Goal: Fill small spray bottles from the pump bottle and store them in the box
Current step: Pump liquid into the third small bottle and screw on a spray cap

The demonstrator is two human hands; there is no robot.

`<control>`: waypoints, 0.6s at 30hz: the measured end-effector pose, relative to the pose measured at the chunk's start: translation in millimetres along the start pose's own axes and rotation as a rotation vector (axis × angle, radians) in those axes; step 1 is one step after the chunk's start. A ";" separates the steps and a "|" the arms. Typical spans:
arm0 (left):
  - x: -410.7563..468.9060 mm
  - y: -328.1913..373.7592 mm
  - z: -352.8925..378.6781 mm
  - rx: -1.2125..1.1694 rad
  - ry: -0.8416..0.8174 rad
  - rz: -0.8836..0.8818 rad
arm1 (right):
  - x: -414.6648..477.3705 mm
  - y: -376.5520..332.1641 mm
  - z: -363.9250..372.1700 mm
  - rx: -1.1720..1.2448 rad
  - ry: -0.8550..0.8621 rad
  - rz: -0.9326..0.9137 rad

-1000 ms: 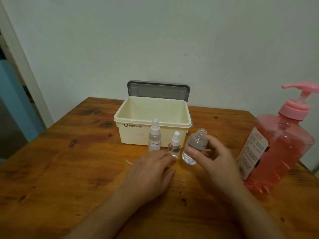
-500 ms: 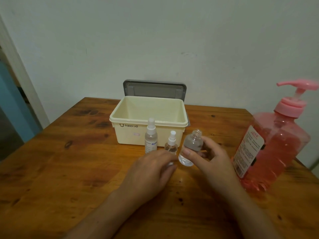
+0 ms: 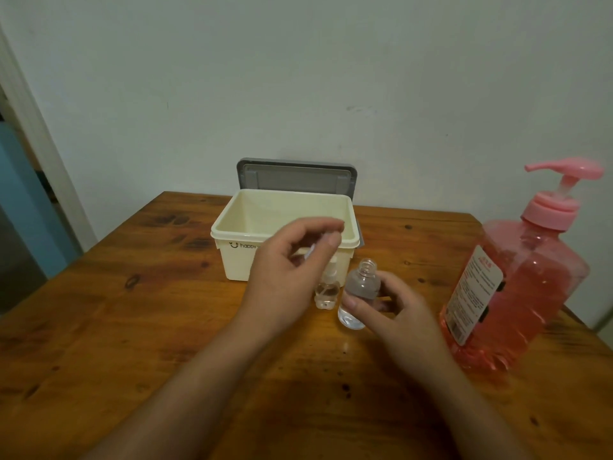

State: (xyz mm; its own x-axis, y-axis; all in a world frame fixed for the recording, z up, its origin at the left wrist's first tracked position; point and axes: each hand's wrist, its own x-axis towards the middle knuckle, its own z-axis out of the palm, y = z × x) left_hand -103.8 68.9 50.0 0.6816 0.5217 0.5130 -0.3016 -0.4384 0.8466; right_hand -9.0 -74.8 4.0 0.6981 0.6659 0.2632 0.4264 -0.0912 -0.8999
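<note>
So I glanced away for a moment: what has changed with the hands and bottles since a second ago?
The left hand rose off the table and now pinches a small white piece, too blurred to name, before the box, hiding the taller spray bottle. The right hand still holds the open bottle; the small spray bottle and pump bottle stay put.

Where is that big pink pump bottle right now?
The pink pump bottle stands on the wooden table at the far right of the head view, just right of the right hand holding the uncapped small bottle.
</note>
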 end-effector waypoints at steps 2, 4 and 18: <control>8.3 9.5 0.4 -0.124 0.043 -0.017 | -0.4 0.8 0.6 -0.016 -0.012 0.017; 15.5 18.9 1.4 -0.233 0.076 -0.035 | -0.1 1.5 1.8 -0.037 -0.024 0.043; 40.2 51.7 17.2 -0.626 0.077 -0.045 | 0.6 10.2 9.6 -0.143 -0.047 0.057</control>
State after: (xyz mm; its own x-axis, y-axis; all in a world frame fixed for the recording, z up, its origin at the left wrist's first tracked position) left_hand -80.5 54.6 111.9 0.6597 0.5910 0.4641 -0.6228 0.0844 0.7778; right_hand -9.7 -68.2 -8.4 0.6973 0.6901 0.1937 0.4666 -0.2320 -0.8535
